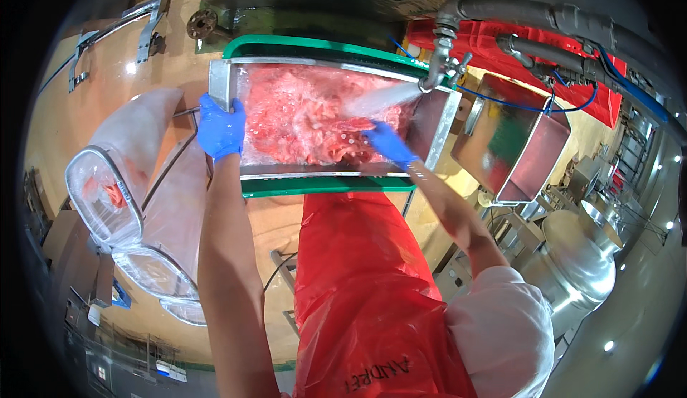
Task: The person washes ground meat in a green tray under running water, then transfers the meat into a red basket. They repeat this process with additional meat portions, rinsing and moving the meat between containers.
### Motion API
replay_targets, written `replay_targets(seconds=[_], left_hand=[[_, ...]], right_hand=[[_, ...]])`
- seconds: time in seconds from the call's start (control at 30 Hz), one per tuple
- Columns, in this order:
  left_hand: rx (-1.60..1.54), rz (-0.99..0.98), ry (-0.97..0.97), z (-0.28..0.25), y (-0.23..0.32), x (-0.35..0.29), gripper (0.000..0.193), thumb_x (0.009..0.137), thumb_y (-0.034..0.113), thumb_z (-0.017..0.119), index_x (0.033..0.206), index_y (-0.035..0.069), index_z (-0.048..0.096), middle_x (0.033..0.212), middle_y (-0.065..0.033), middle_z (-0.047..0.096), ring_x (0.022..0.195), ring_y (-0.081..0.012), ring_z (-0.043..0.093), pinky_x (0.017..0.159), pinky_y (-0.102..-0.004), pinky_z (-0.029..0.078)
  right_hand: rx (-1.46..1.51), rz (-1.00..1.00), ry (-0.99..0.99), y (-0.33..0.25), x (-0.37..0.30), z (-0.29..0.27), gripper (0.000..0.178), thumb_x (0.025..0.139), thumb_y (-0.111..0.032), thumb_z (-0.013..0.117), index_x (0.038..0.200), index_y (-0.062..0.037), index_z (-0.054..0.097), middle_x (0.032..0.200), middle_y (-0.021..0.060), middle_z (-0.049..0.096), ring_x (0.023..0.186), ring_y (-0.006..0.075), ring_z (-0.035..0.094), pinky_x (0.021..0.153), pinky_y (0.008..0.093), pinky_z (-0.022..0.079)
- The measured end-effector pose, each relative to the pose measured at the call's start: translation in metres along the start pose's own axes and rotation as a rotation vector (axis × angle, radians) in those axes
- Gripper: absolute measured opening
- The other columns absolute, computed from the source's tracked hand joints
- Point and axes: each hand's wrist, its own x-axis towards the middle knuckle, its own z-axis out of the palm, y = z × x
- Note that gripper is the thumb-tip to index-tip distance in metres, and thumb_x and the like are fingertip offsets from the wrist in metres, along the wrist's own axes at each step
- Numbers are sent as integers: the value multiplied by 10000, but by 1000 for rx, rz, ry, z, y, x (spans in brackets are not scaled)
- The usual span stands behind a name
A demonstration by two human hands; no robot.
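The right hand point(388, 144) meets the meat point(297, 115), its fingertips hard to make out; I cannot tell whether they pinch any. Just beyond it, water spray point(379, 101) blurs the surface. Between both hands the meat lies pinkish-red, ragged and wet inside the metal tub point(445, 129), whose rim the left hand point(221, 127) grips.

Floor point(107, 115): tan, glossy in patches | Top: dark grey surface point(358, 1) | Upper left: metal frame point(152, 22) | Right: shiny, rounded steel vessel point(572, 258) | Far right: small white lights point(609, 346), spaced apart
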Motion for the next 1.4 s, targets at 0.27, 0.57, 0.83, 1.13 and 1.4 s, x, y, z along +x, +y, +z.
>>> replay_targets(seconds=[0.27, 0.57, 0.83, 1.13, 1.4], left_hand=[[-3, 45, 45, -1, 11, 0, 450, 737, 369, 621, 1025, 60, 465, 862, -195, 629, 742, -372, 634, 631, -460, 510], [41, 16, 86, 1, -6, -2, 440, 728, 365, 627, 993, 54, 464, 818, -189, 620, 704, -367, 632, 598, -467, 508], [-2, 82, 122, 7, 6, 2, 462, 718, 368, 631, 1013, 52, 466, 863, -201, 624, 734, -378, 626, 631, -465, 502], [-3, 25, 39, 1, -1, 5, 489, 717, 381, 631, 1049, 62, 466, 904, -220, 628, 769, -400, 622, 646, -474, 501], [2, -1, 13, -3, 7, 5, 520, 727, 400, 621, 1084, 55, 463, 925, -211, 628, 780, -387, 630, 661, -466, 508]], right_hand=[[-651, -437, 712, 33, 110, -27, 250, 802, -177, 584, 1002, -28, 601, 929, 137, 639, 844, 258, 616, 756, 377, 486], [-680, -1025, 189, -76, 9, -17, 285, 863, -267, 519, 1035, -60, 615, 986, 149, 631, 875, 270, 600, 780, 409, 468], [-272, -899, 650, -42, 154, 79, 267, 806, -325, 497, 803, -118, 666, 705, 120, 632, 627, 313, 589, 594, 443, 441], [-1209, -547, -794, -134, 38, 87, 317, 673, -340, 568, 682, -42, 674, 757, 198, 643, 734, 359, 623, 695, 455, 490], [-1012, -931, 237, -195, 115, 143, 509, 665, -435, 636, 975, -33, 603, 930, 194, 611, 830, 355, 610, 688, 437, 495]])
